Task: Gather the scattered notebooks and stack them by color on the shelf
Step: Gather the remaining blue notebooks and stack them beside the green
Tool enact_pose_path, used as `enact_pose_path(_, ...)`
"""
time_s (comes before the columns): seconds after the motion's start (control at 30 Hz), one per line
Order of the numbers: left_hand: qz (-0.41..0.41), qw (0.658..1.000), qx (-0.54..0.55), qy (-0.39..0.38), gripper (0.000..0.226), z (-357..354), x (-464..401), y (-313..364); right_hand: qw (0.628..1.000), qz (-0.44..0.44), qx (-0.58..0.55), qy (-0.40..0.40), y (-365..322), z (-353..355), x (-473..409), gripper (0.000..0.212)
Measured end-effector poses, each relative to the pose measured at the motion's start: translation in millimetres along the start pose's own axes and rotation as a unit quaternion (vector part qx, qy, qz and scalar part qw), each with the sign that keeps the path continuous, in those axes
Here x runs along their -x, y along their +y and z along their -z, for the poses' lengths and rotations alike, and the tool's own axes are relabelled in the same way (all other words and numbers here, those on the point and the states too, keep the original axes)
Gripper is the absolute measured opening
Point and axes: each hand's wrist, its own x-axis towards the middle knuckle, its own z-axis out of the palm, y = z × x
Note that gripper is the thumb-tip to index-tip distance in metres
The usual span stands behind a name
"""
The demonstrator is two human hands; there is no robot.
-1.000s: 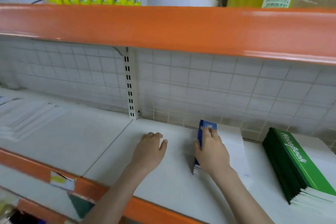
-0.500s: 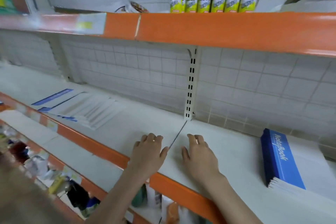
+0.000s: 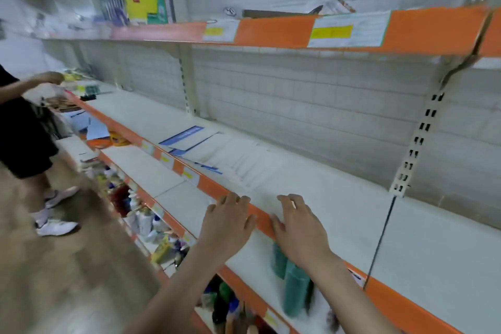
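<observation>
Several thin notebooks (image 3: 217, 152) lie fanned out flat on the white shelf (image 3: 339, 198), most showing white backs, one with a blue strip (image 3: 184, 134). Both my hands hover palm-down over the shelf's orange front edge (image 3: 214, 187), to the right of and nearer than the notebooks. My left hand (image 3: 226, 222) is open with fingers spread and holds nothing. My right hand (image 3: 298, 222) is open too and empty. The blue and green stacked notebooks are out of view.
Another person (image 3: 24, 127) stands at the far left by the shelf end. Bottles (image 3: 292, 279) and small goods fill the lower shelves. An orange-edged upper shelf (image 3: 271, 31) with price labels hangs overhead. A slotted upright (image 3: 417, 144) stands at the right.
My view has swung left along the shelf; the blue stack has left the frame. Both hands moved left, empty, and now hover near the fanned notebooks.
</observation>
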Motion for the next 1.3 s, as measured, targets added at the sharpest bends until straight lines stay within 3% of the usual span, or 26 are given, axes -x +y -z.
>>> enact_pose_path(0.5,0.049,0.998,0.045,-0.009,0.047,6.3,-42.9,-170.0,0.996,0.077,-0.025,-0.024,-119.4,-73.8,-120.2,0.044)
enact_pose_path(0.93,-0.04,0.996,0.082,0.009,0.045,2.8,-179.7,-264.0,1.0,0.017,-0.005,0.001,-159.8,-112.7,-249.4,0.047)
enact_pose_path(1.3,-0.093,0.987,0.121,-0.044,0.043,-23.2,-265.8,-307.6,0.997,-0.07,0.023,-0.009,-171.7,-140.0,-304.2,0.046)
